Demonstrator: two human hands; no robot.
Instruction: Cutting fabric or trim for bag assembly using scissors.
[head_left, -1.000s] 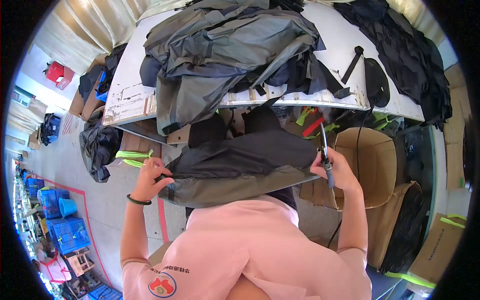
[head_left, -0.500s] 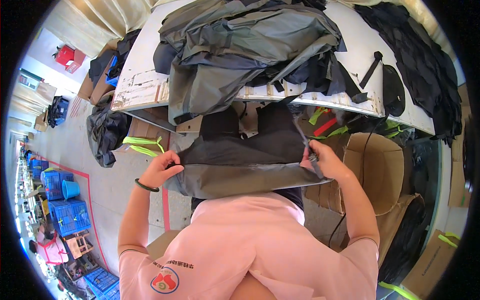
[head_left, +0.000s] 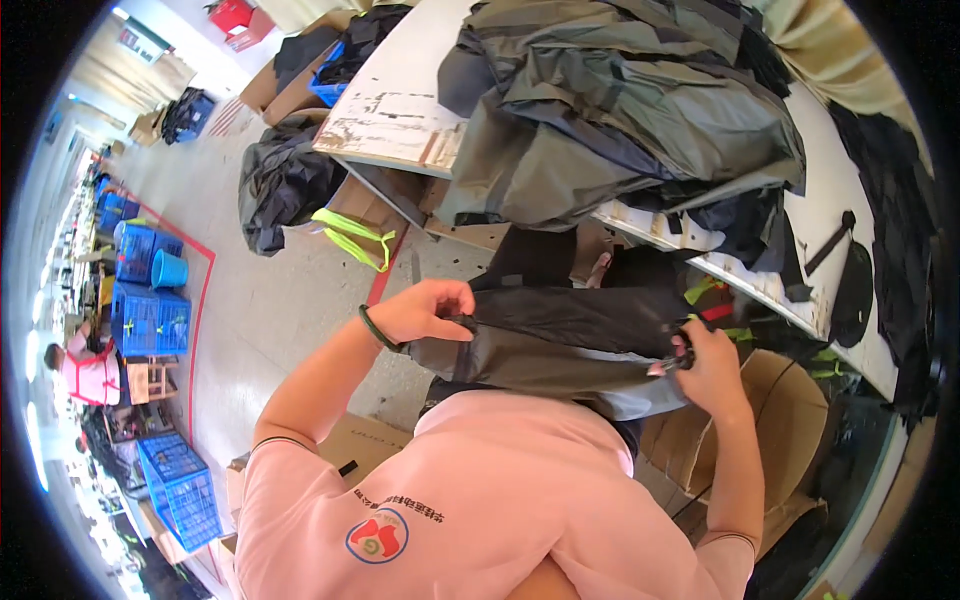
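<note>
A black and dark grey fabric piece [head_left: 560,375] stretches across my lap, its grey lower part folded along a straight seam. At its left end my left hand [head_left: 425,312], a dark bangle on the wrist, is closed with thumb and fingers pinching the edge. My right hand [head_left: 712,368] is closed at the right end around dark-handled scissors [head_left: 684,348], their tips close to the fabric's edge. Whether those fingers also grip cloth is hidden.
A heap of grey-green fabric [head_left: 620,110] covers the white worn table [head_left: 385,110] ahead. More black cloth [head_left: 890,230] hangs at the far right. An open cardboard box [head_left: 790,400] stands right of my lap. Blue crates [head_left: 150,320] and another person [head_left: 90,370] are far left.
My view has turned, so the table and heap sit farther right. My left hand still pinches the fabric's left end; the scissors in my right hand now show more plainly.
</note>
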